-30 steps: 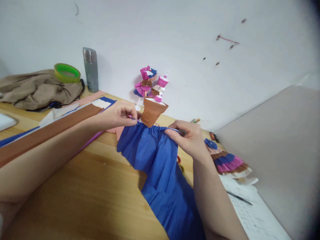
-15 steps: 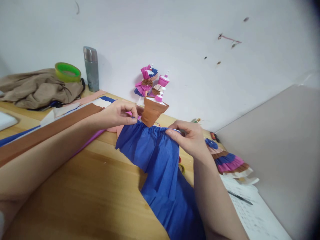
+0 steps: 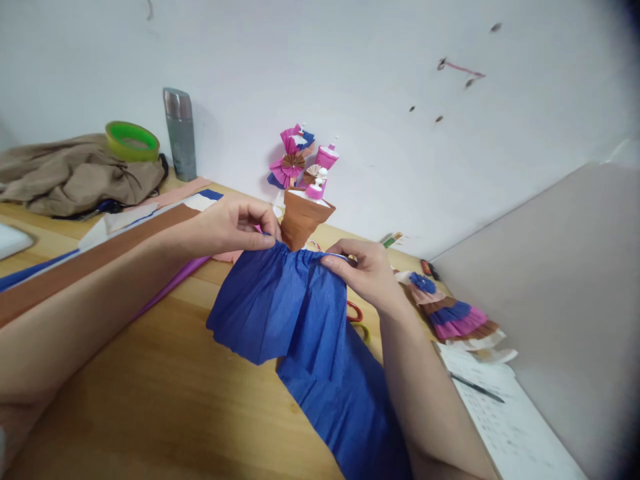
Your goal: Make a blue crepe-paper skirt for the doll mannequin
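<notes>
A long blue crepe paper strip (image 3: 315, 320) is gathered into pleats along its top edge and hangs down toward the bottom of the view. My left hand (image 3: 245, 223) pinches the left end of that gathered edge. The right part of the edge is between the thumb and fingers of my right hand (image 3: 363, 267). Just behind the pleats, between both hands, stands a small figure (image 3: 320, 181) with a brown paper bodice (image 3: 304, 217). The gathered edge lies close to the bodice's narrow lower end; whether they touch is unclear.
Brown (image 3: 100, 260), blue, white and pink paper strips lie left. Behind them are a bottle (image 3: 181, 133), green tape roll (image 3: 133, 141) and brown cloth (image 3: 75, 173). Paper-dressed figures (image 3: 295, 157) stand at the wall. Scissors (image 3: 354, 312), a tiered paper dress (image 3: 457, 317) and notebook (image 3: 505, 413) are right.
The blue pleats have spread lower and further left. My right hand has shifted slightly left, and more of the scissors shows. Both hands keep their hold.
</notes>
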`<action>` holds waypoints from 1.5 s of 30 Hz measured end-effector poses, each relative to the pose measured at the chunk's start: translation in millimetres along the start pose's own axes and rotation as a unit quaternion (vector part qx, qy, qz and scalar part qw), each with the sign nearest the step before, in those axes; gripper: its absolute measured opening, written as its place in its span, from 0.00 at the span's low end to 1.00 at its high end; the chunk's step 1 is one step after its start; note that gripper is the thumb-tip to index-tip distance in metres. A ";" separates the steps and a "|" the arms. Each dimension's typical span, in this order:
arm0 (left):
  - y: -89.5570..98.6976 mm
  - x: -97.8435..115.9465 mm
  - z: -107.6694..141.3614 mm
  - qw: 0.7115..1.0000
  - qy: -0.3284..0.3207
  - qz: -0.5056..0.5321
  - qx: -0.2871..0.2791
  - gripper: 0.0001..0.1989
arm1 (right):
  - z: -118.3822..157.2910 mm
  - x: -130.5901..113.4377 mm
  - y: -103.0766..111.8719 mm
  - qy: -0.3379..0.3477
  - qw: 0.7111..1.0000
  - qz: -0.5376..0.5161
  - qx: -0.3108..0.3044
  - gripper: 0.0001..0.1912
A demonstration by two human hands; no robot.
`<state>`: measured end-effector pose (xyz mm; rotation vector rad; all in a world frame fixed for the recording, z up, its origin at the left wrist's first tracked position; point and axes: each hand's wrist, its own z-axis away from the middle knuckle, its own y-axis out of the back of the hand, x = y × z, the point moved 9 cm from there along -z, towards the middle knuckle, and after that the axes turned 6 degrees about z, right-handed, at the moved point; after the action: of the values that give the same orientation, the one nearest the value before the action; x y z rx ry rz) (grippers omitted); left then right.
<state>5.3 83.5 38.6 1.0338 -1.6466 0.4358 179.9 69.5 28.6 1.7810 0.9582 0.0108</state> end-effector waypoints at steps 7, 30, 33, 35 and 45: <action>5.1 -4.2 -1.3 0.999 0.001 0.037 0.009 0.07 | 4.0 -19.4 18.2 0.023 0.999 0.017 0.042 0.15; -20.1 -28.9 0.4 0.995 -0.014 0.017 -0.097 0.06 | 3.7 -27.2 -7.1 0.079 0.996 -0.025 -0.039 0.11; -25.5 -27.9 0.0 0.995 -0.037 -0.021 -0.085 0.06 | 3.4 -29.2 -9.4 0.087 0.995 -0.038 -0.038 0.09; -28.1 -26.2 -0.6 0.996 -0.034 -0.043 -0.065 0.07 | 3.2 -28.3 -11.1 0.081 0.995 -0.051 -0.040 0.07; -28.0 -24.3 -0.8 0.998 -0.019 -0.052 0.023 0.05 | 3.8 -15.6 -18.3 0.000 0.988 -0.138 -0.066 0.07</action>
<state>29.1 78.4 10.6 1.1614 -1.6140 0.3886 160.1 59.2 18.9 1.5151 1.1708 -0.0992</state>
